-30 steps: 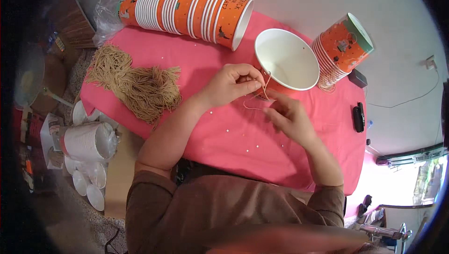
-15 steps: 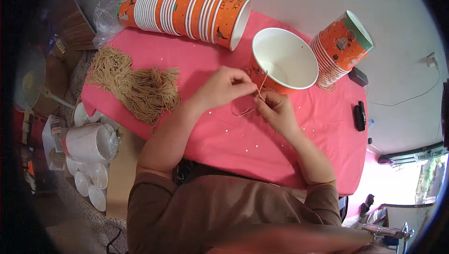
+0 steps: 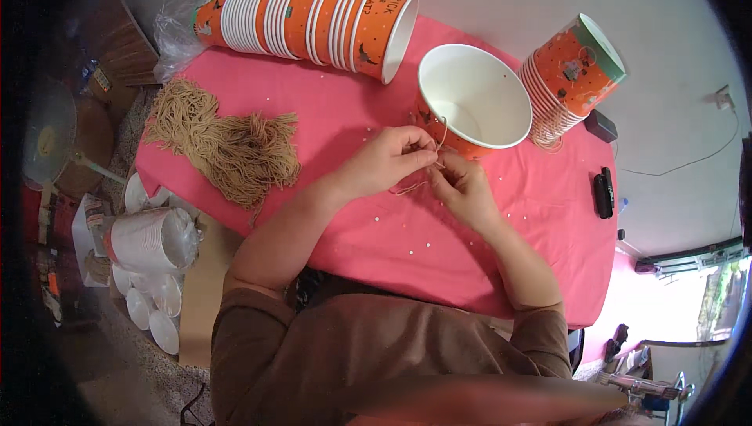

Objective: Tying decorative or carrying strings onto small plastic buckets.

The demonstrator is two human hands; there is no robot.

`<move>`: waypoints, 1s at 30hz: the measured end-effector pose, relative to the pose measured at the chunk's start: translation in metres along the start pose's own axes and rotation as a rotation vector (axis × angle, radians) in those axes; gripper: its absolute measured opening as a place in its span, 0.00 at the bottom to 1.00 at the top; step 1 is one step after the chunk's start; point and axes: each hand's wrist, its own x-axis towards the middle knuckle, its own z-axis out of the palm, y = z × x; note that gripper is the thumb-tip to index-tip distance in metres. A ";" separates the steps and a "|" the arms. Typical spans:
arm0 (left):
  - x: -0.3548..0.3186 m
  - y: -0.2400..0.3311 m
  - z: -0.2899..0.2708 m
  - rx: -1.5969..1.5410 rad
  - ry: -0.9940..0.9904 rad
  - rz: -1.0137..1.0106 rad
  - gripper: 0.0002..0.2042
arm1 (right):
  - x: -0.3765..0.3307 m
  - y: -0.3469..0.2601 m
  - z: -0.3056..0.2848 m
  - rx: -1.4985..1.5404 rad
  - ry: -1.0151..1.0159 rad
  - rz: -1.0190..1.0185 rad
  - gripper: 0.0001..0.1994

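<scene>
My left hand [image 3: 389, 158] and my right hand [image 3: 462, 188] meet over the pink tablecloth [image 3: 368, 230], both pinching a thin tan string [image 3: 409, 188] whose loop trails onto the cloth. The string runs up toward an orange paper bucket [image 3: 468, 98] with a white inside, which stands open just beyond my fingers. My fingertips nearly touch each other beside the bucket's near wall.
A row of nested orange buckets [image 3: 309, 18] lies on its side at the back. Another nested stack [image 3: 576, 73] leans at the right. A heap of tan strings [image 3: 227, 148] lies at the left. A black device [image 3: 602, 192] rests near the right edge. White lids [image 3: 149, 308] sit on the floor.
My right hand has moved up and left to meet my left hand. Both hands have shifted closer to the bucket, and the string loop has tightened between them.
</scene>
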 end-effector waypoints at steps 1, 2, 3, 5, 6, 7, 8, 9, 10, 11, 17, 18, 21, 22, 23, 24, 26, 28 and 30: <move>0.000 -0.001 0.000 0.026 -0.019 0.027 0.05 | 0.000 -0.002 -0.001 0.001 -0.001 0.000 0.05; 0.001 0.003 0.002 0.025 -0.021 0.026 0.05 | 0.000 -0.006 -0.004 -0.052 -0.075 0.020 0.04; 0.000 0.009 0.003 -0.058 0.012 -0.019 0.05 | -0.001 -0.009 -0.006 -0.104 -0.150 0.040 0.04; -0.001 0.016 0.004 -0.139 0.046 -0.066 0.05 | -0.005 -0.016 -0.004 -0.214 -0.314 0.003 0.04; 0.000 0.018 0.002 -0.151 0.080 -0.040 0.05 | -0.007 -0.018 -0.002 -0.324 -0.479 -0.036 0.04; 0.001 0.019 0.001 -0.162 0.115 -0.013 0.06 | -0.009 -0.016 0.003 -0.298 -0.475 -0.087 0.05; 0.003 0.017 0.000 -0.121 0.118 0.037 0.08 | -0.009 -0.015 0.003 -0.297 -0.477 -0.089 0.05; 0.003 0.016 -0.002 -0.120 0.121 0.037 0.08 | -0.008 -0.014 0.002 -0.328 -0.455 -0.051 0.05; 0.002 0.016 -0.004 -0.120 0.095 -0.010 0.08 | -0.007 -0.014 0.002 -0.360 -0.434 -0.013 0.05; 0.002 0.018 -0.005 -0.120 0.069 -0.057 0.09 | -0.007 -0.013 0.001 -0.360 -0.435 -0.015 0.05; 0.003 0.010 -0.013 -0.254 -0.046 -0.197 0.09 | -0.008 -0.012 0.002 -0.450 -0.430 0.013 0.07; 0.002 0.011 -0.013 -0.253 -0.048 -0.197 0.09 | -0.007 -0.012 0.002 -0.468 -0.455 0.038 0.07; 0.001 0.013 -0.012 -0.385 -0.089 -0.253 0.08 | -0.008 -0.004 0.002 -0.467 -0.490 0.046 0.08; 0.001 0.015 -0.011 -0.439 -0.090 -0.260 0.07 | -0.008 -0.002 0.002 -0.449 -0.503 0.028 0.08; 0.001 0.016 -0.010 -0.493 -0.089 -0.267 0.07 | -0.008 -0.002 0.002 -0.448 -0.503 0.027 0.08; 0.001 0.016 -0.009 -0.492 -0.089 -0.267 0.07 | -0.008 -0.003 0.001 -0.451 -0.512 0.039 0.08; 0.001 0.014 -0.008 -0.456 -0.104 -0.283 0.05 | -0.008 -0.004 0.001 -0.454 -0.521 0.050 0.08; 0.001 0.008 -0.009 -0.485 -0.094 -0.296 0.05 | -0.008 -0.003 0.001 -0.461 -0.507 0.012 0.08; 0.001 0.007 -0.009 -0.515 -0.087 -0.310 0.06 | -0.009 0.000 0.002 -0.463 -0.496 0.022 0.07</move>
